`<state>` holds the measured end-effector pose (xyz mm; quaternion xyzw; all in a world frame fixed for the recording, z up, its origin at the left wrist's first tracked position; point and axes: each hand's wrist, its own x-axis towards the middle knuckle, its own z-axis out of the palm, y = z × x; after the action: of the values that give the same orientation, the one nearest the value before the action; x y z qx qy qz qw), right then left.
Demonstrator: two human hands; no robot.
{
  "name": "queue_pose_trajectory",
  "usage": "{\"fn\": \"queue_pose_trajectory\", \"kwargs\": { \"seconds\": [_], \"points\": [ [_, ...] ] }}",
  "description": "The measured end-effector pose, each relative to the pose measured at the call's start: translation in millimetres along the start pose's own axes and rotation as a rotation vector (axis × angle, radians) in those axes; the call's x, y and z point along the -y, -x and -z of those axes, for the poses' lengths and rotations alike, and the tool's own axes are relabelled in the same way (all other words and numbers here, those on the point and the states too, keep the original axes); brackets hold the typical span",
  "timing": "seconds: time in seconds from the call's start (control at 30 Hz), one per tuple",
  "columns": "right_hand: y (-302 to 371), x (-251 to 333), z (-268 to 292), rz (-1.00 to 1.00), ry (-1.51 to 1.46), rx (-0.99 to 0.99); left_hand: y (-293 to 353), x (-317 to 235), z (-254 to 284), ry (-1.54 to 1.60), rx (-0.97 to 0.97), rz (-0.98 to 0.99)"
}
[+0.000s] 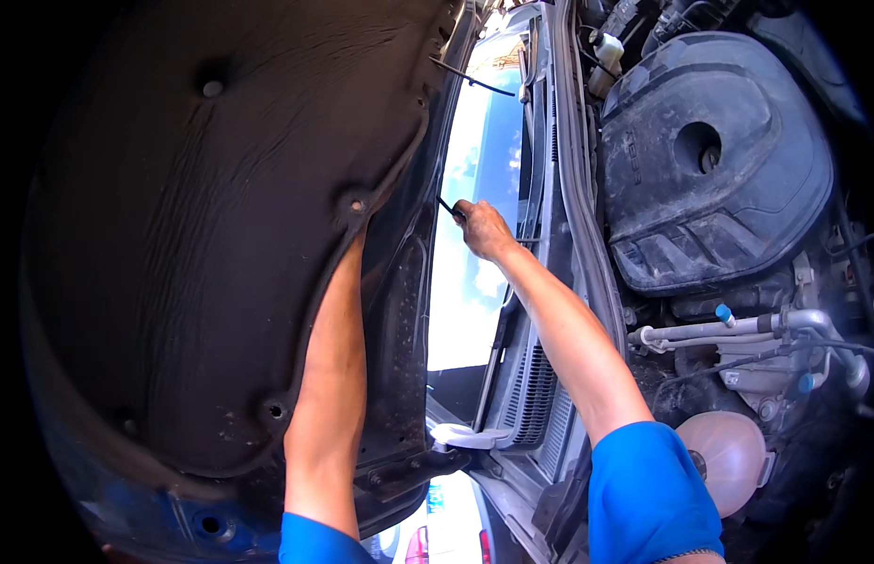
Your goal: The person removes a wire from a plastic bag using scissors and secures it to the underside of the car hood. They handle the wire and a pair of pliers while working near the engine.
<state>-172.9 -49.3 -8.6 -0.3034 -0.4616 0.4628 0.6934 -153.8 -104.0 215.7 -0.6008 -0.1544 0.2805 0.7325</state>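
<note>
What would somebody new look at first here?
Probably the big dark hood liner filling the left side, and the large dark engine cover at upper right. Between them, the windshield gleams blue and white; in front of it, the right fingers hold a thin black piece.

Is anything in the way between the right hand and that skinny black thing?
Nothing visible: the right hand is gripping the thin black piece. Its other end points toward the raised hood's edge; I can't tell whether it touches.
</note>
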Motion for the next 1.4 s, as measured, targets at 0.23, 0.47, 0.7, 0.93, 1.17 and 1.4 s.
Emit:
{"fn": "queue_pose_trajectory", "kwargs": {
  "seconds": [0.23,0.47,0.7,0.93,1.17,1.4],
  "points": [
    [-27,-13,-46,0.176,-0.084,-0.318,-27,-13,-62,-0.631,-0.217,-0.226],
    [-44,-10,-41,0.311,-0.223,-0.350,-62,-7,-128,-1.077,-0.531,-0.292],
    [-35,-9,-31,0.239,-0.246,-0.187,-64,-26,-153,-0.842,-0.339,-0.427],
    [-31,-2,-28,0.136,-0.272,-0.154,-51,-40,-98,-0.812,-0.197,-0.347],
    [-41,-11,-22,0.325,-0.161,-0.336,-65,-55,-42,-0.518,-0.001,-0.319],
    [-25,-5,-42,0.340,-0.056,-0.336,-49,-43,-20,-0.319,0.088,-0.222]
  ]
}}
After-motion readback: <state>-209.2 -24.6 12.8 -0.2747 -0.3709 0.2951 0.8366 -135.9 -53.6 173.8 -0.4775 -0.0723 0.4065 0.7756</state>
